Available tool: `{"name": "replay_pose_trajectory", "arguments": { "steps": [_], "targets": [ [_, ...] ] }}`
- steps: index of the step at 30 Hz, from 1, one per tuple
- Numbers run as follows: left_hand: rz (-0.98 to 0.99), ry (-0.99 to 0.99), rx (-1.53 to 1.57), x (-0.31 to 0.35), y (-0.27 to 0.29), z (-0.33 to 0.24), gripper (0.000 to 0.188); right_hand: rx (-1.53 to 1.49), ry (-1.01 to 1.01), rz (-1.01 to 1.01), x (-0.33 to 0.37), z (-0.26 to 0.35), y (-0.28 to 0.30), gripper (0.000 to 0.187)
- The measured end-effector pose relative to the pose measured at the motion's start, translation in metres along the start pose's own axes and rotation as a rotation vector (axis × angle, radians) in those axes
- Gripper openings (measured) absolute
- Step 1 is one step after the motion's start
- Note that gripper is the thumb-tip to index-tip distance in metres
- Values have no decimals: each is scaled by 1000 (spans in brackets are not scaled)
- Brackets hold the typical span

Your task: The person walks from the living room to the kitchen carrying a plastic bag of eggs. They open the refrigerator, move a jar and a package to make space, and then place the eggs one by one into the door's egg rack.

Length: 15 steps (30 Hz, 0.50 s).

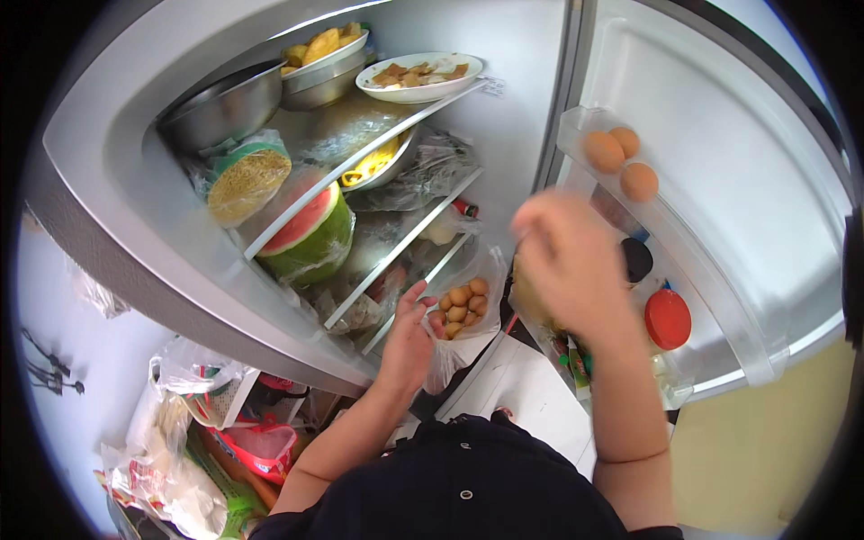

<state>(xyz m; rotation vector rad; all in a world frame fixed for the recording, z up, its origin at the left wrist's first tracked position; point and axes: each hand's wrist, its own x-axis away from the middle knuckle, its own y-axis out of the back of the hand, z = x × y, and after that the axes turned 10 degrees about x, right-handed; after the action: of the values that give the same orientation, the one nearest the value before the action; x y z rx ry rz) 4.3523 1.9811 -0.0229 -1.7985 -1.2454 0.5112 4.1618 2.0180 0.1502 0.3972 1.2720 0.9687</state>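
My left hand (pixel 412 338) grips the edge of a thin clear plastic bag (pixel 441 367) at the front of the lower fridge shelves. Several brown eggs (pixel 463 306) lie together inside the bag's open mouth. My right hand (pixel 569 252) is raised between the shelves and the open fridge door, smeared by motion, so I cannot tell whether anything is in its fingers. Up and to its right, three brown eggs (pixel 604 152) sit in the clear door rack (pixel 670 220).
On the shelves are a steel pot (pixel 221 110), a plate of food (pixel 419 77), a cut watermelon (pixel 312 236) and a bag of yellow grain (pixel 248 184). Lower in the door stand a red-lidded jar (pixel 667 319) and a black lid (pixel 636 259). Bags of goods (pixel 171 477) lie at lower left.
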Motion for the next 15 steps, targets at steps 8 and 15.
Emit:
{"name": "replay_pose_trajectory", "arguments": {
  "steps": [8,15],
  "targets": [
    [-44,-6,-129,8,-16,-3,48,-552,-509,882,99,-141,-284,5],
    [-68,-18,-142,12,-17,-3,52,179,-265,922,99,-149,-312,26]
  ]
}}
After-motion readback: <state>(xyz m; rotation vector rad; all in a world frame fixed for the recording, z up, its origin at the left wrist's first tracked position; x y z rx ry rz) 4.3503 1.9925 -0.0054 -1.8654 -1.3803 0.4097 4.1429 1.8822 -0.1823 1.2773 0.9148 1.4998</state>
